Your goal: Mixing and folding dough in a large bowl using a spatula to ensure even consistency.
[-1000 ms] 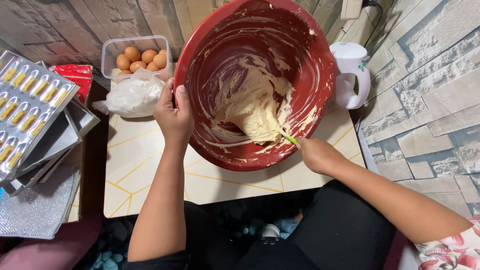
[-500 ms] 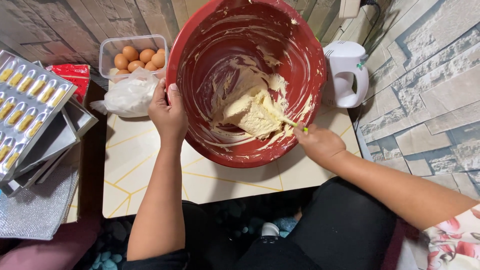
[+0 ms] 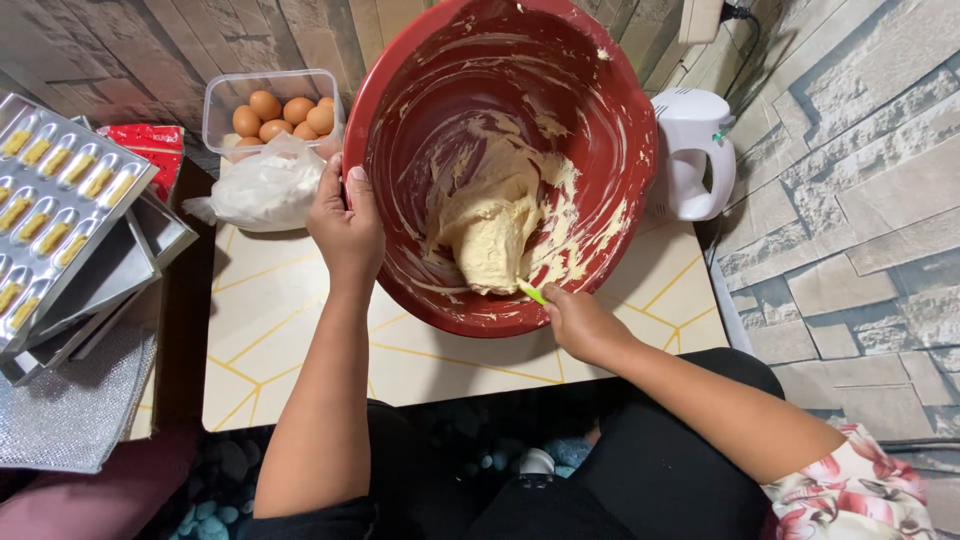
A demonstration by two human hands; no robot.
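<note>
1. My left hand (image 3: pixel 345 225) is clenched on the near-left rim of the red bowl (image 3: pixel 610 150), thumb inside the rim, fingers outside. The bowl is tilted, with its opening turned toward me.
2. My right hand (image 3: pixel 580 322) sits at the bowl's near edge, its grip closed around a green-handled tool (image 3: pixel 533 292); only a short bit of the handle shows, and its working end is buried in the dough.
3. The pale yellow dough (image 3: pixel 492 225) lies in one lump low in the bowl, with smears up the inner wall.
4. The bowl rests on a white surface (image 3: pixel 290 330) with thin yellow lines.
5. Far left of the bowl: a clear plastic box of brown eggs (image 3: pixel 282 110), and a white plastic bag (image 3: pixel 262 188) just beside my left hand.
6. Right of the bowl, near it: a white hand mixer (image 3: pixel 695 150), standing.
7. At the left edge: stacked metal trays (image 3: pixel 60 200); the top one holds rows of small yellow pieces.
</note>
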